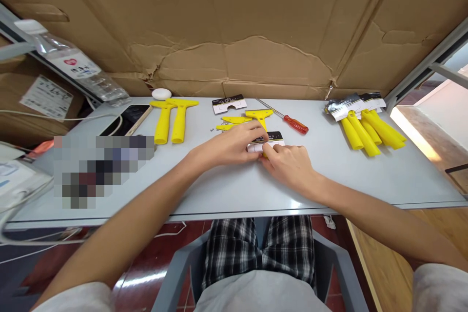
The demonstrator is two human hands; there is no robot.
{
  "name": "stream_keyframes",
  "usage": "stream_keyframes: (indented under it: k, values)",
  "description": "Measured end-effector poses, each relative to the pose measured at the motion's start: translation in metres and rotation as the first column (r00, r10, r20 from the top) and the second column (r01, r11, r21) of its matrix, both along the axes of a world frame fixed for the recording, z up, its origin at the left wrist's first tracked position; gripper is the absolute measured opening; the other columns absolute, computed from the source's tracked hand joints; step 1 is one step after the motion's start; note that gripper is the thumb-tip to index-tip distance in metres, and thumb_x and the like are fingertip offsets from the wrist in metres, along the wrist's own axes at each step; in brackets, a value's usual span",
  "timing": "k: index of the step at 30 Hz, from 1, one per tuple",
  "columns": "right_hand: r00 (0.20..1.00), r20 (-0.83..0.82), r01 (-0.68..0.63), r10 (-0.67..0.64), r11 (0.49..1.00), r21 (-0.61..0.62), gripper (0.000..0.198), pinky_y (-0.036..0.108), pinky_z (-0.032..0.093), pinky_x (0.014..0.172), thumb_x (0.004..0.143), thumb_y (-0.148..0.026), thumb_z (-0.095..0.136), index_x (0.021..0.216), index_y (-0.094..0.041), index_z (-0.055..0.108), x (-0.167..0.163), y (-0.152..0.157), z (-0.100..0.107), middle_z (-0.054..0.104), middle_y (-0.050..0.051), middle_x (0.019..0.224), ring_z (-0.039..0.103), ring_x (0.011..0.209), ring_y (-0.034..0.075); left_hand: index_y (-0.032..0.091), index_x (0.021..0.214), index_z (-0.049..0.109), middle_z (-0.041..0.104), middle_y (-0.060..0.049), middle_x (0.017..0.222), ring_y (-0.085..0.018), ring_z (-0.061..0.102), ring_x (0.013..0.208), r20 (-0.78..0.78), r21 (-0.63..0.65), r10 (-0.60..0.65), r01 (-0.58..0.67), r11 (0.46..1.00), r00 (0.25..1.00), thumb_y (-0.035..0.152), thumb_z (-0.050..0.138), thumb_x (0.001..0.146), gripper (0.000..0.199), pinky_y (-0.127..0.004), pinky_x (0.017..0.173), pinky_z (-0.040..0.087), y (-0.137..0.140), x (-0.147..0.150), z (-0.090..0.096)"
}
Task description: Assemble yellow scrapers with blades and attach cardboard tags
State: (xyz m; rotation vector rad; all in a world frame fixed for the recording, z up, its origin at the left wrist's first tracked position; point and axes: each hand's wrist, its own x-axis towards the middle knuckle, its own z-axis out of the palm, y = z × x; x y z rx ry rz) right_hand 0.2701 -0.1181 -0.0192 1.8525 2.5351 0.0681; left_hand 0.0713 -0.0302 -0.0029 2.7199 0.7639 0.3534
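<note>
A black-and-white printed card (277,142) lies low over the desk between my two hands. My left hand (239,144) is closed on its left side, fingers curled over the top. At the card's lower edge my right hand (290,165) is closed too, thumb and fingertips together on it. A bit of yellow plastic shows under the right fingertips; the rest is hidden. Just beyond the hands lie a yellow scraper head with handle (259,114) and loose yellow blade-shaped pieces (236,120), with tiny screws (212,129) beside them.
A red-handled screwdriver (295,124) lies behind my right hand. Two yellow scraper handles (179,122) are at left, several carded ones (361,131) at right. Another card (229,104) lies at the back, near the cardboard wall (241,19). A bottle (78,66) and phone (126,119) stand left.
</note>
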Motion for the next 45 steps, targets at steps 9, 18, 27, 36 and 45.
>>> stream_keyframes:
  k: [9, 18, 27, 36, 45]
  values:
    - [0.984, 0.023, -0.156, 0.176, 0.794, 0.588, 0.018, 0.035, 0.019, 0.06, 0.095, -0.02, 0.063, 0.078, -0.021, 0.058, 0.018, -0.042, -0.018, 0.058, -0.002, 0.062, 0.046, 0.054, 0.013, 0.019, 0.119, 0.075, 0.07, -0.015, 0.132, -0.03, 0.07, 0.116, 0.07, 0.157, 0.139, -0.149, 0.976, 0.988, 0.028, 0.059, 0.101, 0.026, -0.044, 0.097, 0.057, 0.005, 0.003, -0.016]
    - [0.964, -0.11, -0.124, 0.243, 0.774, 0.62, 0.029, 0.035, 0.026, 0.06, 0.096, -0.02, 0.067, 0.072, -0.023, 0.051, 0.018, -0.076, -0.034, 0.051, -0.004, 0.063, 0.044, 0.058, 0.014, 0.019, 0.127, 0.078, 0.075, -0.017, 0.135, -0.04, 0.068, 0.127, -0.062, 0.189, 0.319, -0.303, 0.934, 0.946, 0.034, 0.059, 0.101, 0.036, -0.059, 0.109, 0.054, 0.012, 0.006, -0.024]
    - [0.946, -0.24, -0.073, 0.219, 0.864, 0.498, 0.019, 0.033, 0.028, 0.06, 0.105, -0.027, 0.061, 0.087, -0.022, 0.062, 0.022, -0.074, -0.038, 0.065, -0.001, 0.074, 0.056, 0.066, 0.014, 0.017, 0.15, 0.067, 0.061, -0.02, 0.163, -0.039, 0.053, 0.154, -0.018, 0.121, 0.255, -0.251, 0.96, 0.967, 0.045, 0.053, 0.11, 0.051, -0.064, 0.126, 0.043, 0.001, -0.011, -0.019]
    - [0.923, -0.307, -0.087, 0.232, 0.903, 0.42, 0.015, 0.033, 0.034, 0.065, 0.108, -0.03, 0.061, 0.113, -0.02, 0.071, 0.033, -0.076, -0.045, 0.07, 0.002, 0.086, 0.064, 0.074, 0.016, 0.028, 0.151, 0.069, 0.059, -0.013, 0.167, -0.038, 0.045, 0.162, -0.025, 0.112, 0.207, -0.203, 0.973, 0.978, 0.035, 0.052, 0.111, 0.044, -0.064, 0.131, 0.035, -0.041, -0.008, -0.033]
    - [0.911, -0.319, -0.101, 0.263, 0.889, 0.447, 0.011, 0.033, 0.04, 0.066, 0.106, -0.025, 0.061, 0.107, -0.02, 0.071, 0.033, -0.078, -0.048, 0.067, 0.001, 0.083, 0.061, 0.072, 0.016, 0.02, 0.156, 0.063, 0.057, -0.016, 0.17, -0.038, 0.048, 0.16, -0.093, 0.104, 0.237, -0.227, 0.968, 0.967, 0.038, 0.047, 0.114, 0.049, -0.062, 0.129, 0.037, -0.032, -0.005, -0.029]
